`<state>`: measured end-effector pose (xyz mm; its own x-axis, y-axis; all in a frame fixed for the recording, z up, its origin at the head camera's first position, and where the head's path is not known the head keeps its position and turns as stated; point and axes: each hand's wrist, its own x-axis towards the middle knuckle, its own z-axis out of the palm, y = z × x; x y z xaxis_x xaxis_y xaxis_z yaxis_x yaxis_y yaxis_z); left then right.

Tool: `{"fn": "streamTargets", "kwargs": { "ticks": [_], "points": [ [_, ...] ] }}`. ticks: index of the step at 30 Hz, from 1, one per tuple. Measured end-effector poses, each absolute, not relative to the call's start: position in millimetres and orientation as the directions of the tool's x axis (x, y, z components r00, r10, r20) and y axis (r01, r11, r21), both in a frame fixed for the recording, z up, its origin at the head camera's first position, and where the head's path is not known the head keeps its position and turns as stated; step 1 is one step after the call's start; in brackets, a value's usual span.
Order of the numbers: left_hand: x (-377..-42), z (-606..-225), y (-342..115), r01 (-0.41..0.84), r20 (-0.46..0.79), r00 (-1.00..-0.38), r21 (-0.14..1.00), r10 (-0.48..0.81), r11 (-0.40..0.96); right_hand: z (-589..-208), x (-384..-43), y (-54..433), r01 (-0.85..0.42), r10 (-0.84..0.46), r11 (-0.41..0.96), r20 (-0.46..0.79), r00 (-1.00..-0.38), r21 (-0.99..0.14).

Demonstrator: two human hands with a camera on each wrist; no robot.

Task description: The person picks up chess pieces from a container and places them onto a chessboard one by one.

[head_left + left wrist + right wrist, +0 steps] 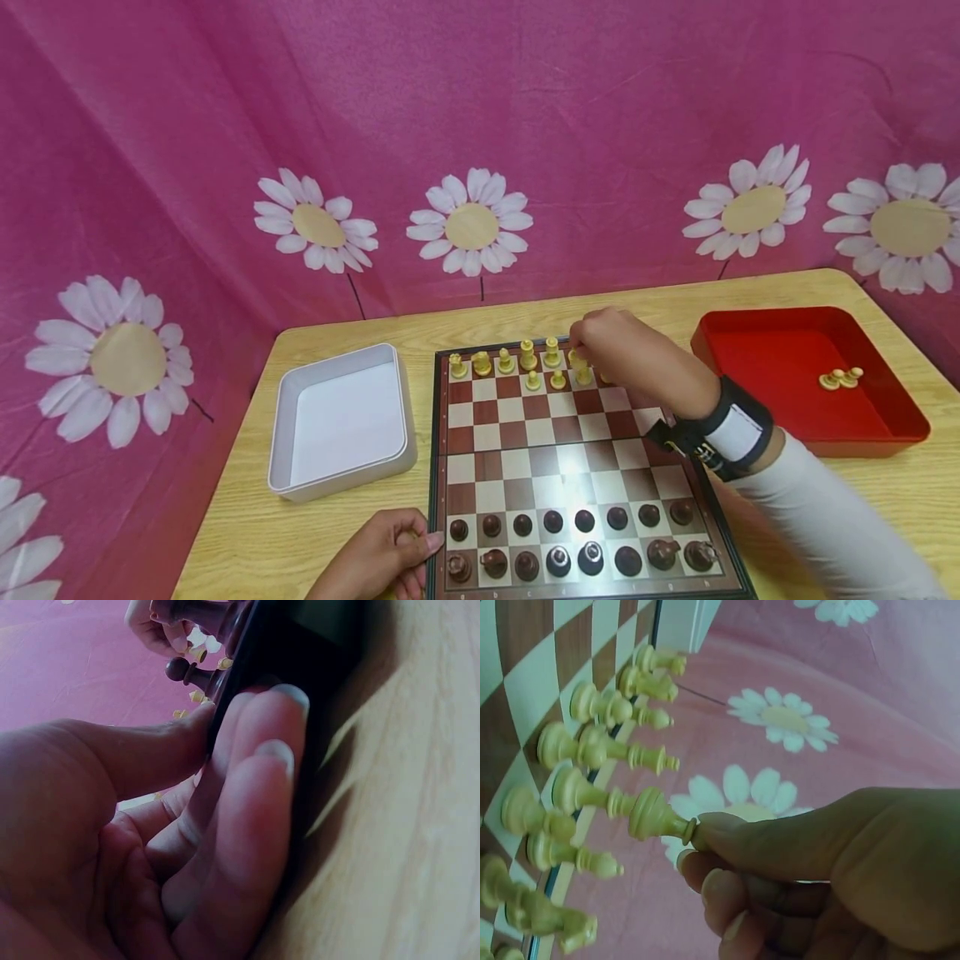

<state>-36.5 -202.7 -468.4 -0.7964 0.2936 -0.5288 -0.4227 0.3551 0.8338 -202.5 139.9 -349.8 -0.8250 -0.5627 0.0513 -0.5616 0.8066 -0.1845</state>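
A folding chessboard (525, 458) lies on the wooden table. My left hand (386, 554) holds its near-left edge, thumb on top and curled fingers (255, 825) against the side. Over the far right part of the board, my right hand (618, 350) pinches a cream pawn (658, 814) by its head between thumb and forefinger; the fingertips hide the head. Below it stand cream pieces, among them a king (604, 746) and a knight (551, 911). Some far-side squares are hidden by the right hand. Dark pawns (553, 522) and dark back-row pieces (527, 567) line the near side.
To the right stands a red tray (765, 325) with a few cream pawns (842, 379) in it. A white tray (341, 479) sits left of the board. Behind the table (225, 533) hangs a pink flowered cloth (600, 125).
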Motion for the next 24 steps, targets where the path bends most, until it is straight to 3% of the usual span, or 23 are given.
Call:
{"fn": "streamTargets", "kwargs": {
  "ticks": [24],
  "points": [
    [-38, -469, -204, -0.433, -0.539, -0.792, 0.827, 0.286, 0.359, -364, -216, 92, -0.681, -0.693, 0.663, 0.090, -0.716, -0.310]
  ]
}}
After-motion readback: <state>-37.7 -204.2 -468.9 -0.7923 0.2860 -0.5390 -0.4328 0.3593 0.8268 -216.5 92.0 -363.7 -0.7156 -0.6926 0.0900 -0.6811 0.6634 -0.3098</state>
